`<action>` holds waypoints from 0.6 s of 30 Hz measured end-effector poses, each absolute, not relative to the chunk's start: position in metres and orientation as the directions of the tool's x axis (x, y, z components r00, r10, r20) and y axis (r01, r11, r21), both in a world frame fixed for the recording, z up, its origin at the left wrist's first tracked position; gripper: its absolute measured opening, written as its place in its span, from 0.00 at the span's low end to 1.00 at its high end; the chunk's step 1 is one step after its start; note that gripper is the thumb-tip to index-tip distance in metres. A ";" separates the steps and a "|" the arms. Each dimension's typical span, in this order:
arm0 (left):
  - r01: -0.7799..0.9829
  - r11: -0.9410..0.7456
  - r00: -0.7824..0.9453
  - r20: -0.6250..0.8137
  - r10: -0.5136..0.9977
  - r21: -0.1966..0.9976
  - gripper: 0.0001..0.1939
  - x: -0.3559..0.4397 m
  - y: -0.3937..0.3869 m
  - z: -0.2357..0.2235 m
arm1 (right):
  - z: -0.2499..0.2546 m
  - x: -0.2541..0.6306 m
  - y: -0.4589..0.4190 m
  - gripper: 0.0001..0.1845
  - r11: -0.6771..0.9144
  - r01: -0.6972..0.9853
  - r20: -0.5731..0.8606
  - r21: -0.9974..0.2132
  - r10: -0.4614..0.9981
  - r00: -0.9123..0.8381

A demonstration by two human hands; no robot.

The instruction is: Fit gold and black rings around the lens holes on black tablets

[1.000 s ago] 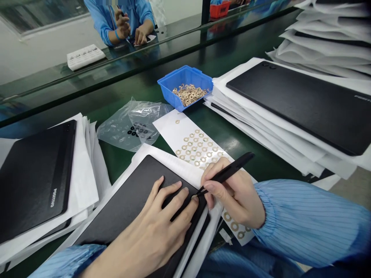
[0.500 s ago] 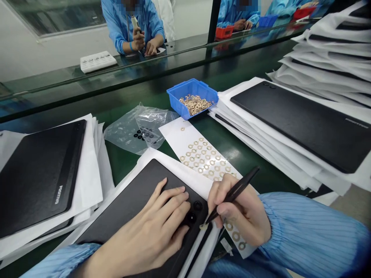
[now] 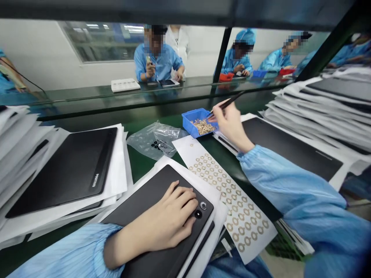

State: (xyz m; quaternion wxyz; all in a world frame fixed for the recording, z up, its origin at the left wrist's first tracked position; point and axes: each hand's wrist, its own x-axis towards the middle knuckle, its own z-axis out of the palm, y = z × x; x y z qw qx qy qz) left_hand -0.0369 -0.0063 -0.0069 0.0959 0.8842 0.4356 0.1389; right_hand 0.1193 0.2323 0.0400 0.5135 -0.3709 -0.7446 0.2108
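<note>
We have our right hand (image 3: 230, 124) raised at upper centre, its thumb and fingers closed around a pair of black tweezers (image 3: 226, 103). The tweezer tips reach the edge of a blue plastic bin (image 3: 189, 123), though we cannot tell at this size whether they hold anything. The bin is heaped with tan rings (image 3: 203, 127).

Our left hand (image 3: 165, 216), at lower centre, lies open with its fingers lightly curved, gripping nothing and pressing down on a black folio case (image 3: 139, 204). Just beyond the fingertips sit two round black feet (image 3: 198, 214) on the case's corner, and the upper one seems to have a pale ring around it.

We judge the step in hand to be fetching a ring from the bin for that corner. The next move calls for a clean pinch on a single ring, since they lie tangled.

To the right of the case, a white backing sheet (image 3: 240, 216) carries rows of matching rings. A clear plastic bag (image 3: 156, 141) lies above the case, with a black folio case (image 3: 66, 173) at left and another (image 3: 290, 148) under our right forearm.
</note>
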 end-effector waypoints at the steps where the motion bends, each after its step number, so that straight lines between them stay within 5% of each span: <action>1: 0.746 -0.599 0.577 0.168 0.800 0.291 0.10 -0.037 -0.006 -0.007 | 0.039 0.114 0.246 0.02 0.613 0.424 0.561 -0.667 0.787 -0.255; 12: 0.755 -0.576 0.521 0.246 0.817 0.315 0.07 -0.038 -0.004 -0.005 | 0.040 0.060 0.224 0.08 0.744 0.460 0.420 -0.484 0.659 -0.624; 16: 0.847 -0.301 0.177 0.301 0.937 0.438 0.05 -0.065 0.020 -0.005 | 0.015 0.029 0.191 0.16 0.766 0.443 0.289 -0.467 0.605 -0.742; 18: 0.867 -0.111 -0.036 0.285 0.958 0.486 0.12 -0.086 0.036 -0.007 | 0.005 0.023 0.183 0.21 0.744 0.468 0.233 -0.476 0.620 -0.749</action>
